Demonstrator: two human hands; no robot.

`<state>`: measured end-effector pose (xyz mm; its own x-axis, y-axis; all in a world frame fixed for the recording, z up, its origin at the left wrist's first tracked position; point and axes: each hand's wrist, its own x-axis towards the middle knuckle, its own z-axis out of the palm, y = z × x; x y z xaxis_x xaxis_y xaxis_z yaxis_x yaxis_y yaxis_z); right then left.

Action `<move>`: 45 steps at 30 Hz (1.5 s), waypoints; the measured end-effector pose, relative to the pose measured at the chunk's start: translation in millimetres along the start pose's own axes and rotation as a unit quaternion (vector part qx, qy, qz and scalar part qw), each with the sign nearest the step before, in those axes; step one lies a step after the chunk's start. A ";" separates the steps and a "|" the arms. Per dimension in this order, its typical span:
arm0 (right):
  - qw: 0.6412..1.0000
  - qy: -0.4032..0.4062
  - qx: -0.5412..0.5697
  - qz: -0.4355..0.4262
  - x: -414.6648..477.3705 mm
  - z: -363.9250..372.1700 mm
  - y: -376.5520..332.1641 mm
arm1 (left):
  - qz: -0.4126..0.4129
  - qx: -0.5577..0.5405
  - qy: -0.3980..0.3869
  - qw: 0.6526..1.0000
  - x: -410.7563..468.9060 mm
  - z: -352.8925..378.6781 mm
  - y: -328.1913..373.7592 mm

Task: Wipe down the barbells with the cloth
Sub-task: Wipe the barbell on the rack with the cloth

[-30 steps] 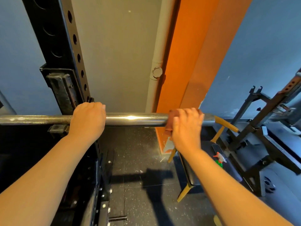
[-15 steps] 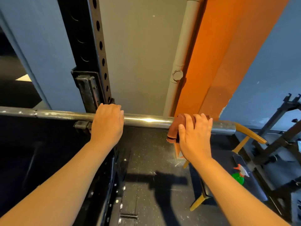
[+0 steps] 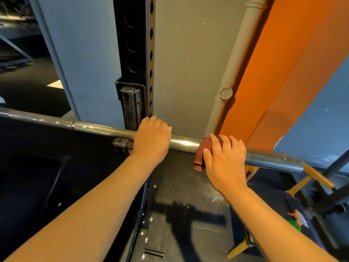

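Two bare forearms stretch up to the barbell (image 3: 185, 143), which runs slantwise across the room. The left hand (image 3: 151, 138) grips the bare bar, fingers together and curled over its top, just beside the black rack upright (image 3: 136, 44) \- the right hand (image 3: 224, 159), nearer the sleeve end, clamps a reddish-brown cloth (image 3: 202, 148) round the bar, fingers slightly apart. Behind stand a grey pipe (image 3: 239, 53) and an orange wall (image 3: 283, 72)
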<state>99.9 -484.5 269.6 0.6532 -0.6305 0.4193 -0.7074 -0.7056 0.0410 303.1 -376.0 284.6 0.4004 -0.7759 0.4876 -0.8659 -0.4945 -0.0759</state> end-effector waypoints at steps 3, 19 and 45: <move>0.998 -0.012 -0.006 -0.055 7.3 3.1 -28.1 | 0.034 -0.013 0.001 0.999 -5.4 8.6 10.5; 0.996 -0.001 0.020 -0.088 2.6 -0.4 -0.1 | -0.018 -0.012 0.000 1.000 -4.1 11.1 16.6; 0.999 0.033 0.020 -0.003 -11.9 7.9 55.8 | 0.029 -0.090 0.018 0.995 -7.9 9.0 42.3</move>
<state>54.8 -518.9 259.8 0.6369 -0.6044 0.4786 -0.6915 -0.7223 0.0081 265.9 -394.3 269.7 0.3394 -0.7851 0.5181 -0.9285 -0.3677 0.0511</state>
